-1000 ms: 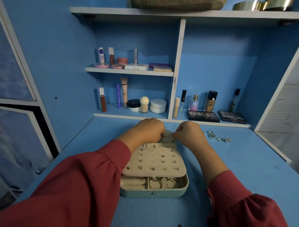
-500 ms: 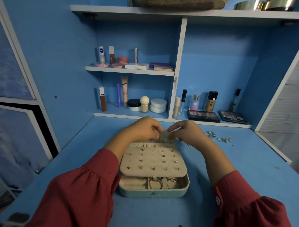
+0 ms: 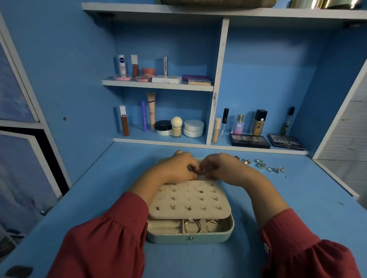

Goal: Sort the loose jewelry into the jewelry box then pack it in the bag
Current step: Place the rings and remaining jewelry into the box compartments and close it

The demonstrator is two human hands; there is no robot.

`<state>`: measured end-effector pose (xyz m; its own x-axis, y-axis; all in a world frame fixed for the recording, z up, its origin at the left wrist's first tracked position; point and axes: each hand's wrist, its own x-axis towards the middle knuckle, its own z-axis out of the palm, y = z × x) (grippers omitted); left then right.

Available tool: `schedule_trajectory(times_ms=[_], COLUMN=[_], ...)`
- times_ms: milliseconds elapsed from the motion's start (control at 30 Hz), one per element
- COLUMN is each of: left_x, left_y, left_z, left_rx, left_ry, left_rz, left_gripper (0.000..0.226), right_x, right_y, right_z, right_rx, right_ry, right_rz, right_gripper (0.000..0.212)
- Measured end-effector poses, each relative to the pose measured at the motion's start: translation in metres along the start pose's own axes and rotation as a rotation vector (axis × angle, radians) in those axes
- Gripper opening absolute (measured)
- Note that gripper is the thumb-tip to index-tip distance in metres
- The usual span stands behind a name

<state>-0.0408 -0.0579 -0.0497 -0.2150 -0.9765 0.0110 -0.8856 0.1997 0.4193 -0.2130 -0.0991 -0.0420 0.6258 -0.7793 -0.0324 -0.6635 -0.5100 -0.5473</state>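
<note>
A pale green jewelry box (image 3: 190,237) lies open in the middle of the blue desk. Its beige stud panel (image 3: 188,200) carries several small earrings, and gold rings (image 3: 192,226) sit in the front compartment. My left hand (image 3: 176,168) and my right hand (image 3: 222,168) meet fingertip to fingertip over the far end of the box, at its beige lid pocket. My left fingers pinch the pocket's edge. What my right fingertips hold is hidden. Several loose silver jewelry pieces (image 3: 260,164) lie on the desk to the right of my right hand.
Cosmetics fill the shelves behind: bottles and jars (image 3: 174,127), two eyeshadow palettes (image 3: 250,139), a small upper shelf (image 3: 158,84). A brown woven item (image 3: 218,2) lies on the top shelf. The desk's right edge (image 3: 337,182) runs close to the loose jewelry.
Both hands have stayed at the far end of the box, and their fingers have curled closer together. The beige flap seen between them a second ago is now covered.
</note>
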Motion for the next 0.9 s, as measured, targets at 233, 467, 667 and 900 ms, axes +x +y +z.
schedule_trajectory(times_ms=[233,467,667,900], left_x=[0.0008,-0.0011,-0.0032,-0.0035], left_y=[-0.0039,-0.0027,0.0007,-0.0004], left_z=[0.0045,0.0062,0.0046,0.0058], left_rx=[-0.080,-0.036,-0.068,-0.062], left_ry=[0.106,0.113,0.070,0.080], left_rz=[-0.041,-0.049,-0.049,-0.060], left_gripper=[0.014,0.022,0.023,0.021], right_x=[-0.0020,0.0029,0.0009,0.0017], right_y=[0.0002,0.0085,0.0033,0.0016], right_z=[0.0022,-0.0021,-0.0011,0.0035], right_rx=[0.147,-0.020,-0.207,-0.307], right_ry=[0.108,0.212,0.097,0.048], right_rz=[0.018,-0.006,-0.043,-0.102], right_gripper=[0.030,0.013,0.013,0.013])
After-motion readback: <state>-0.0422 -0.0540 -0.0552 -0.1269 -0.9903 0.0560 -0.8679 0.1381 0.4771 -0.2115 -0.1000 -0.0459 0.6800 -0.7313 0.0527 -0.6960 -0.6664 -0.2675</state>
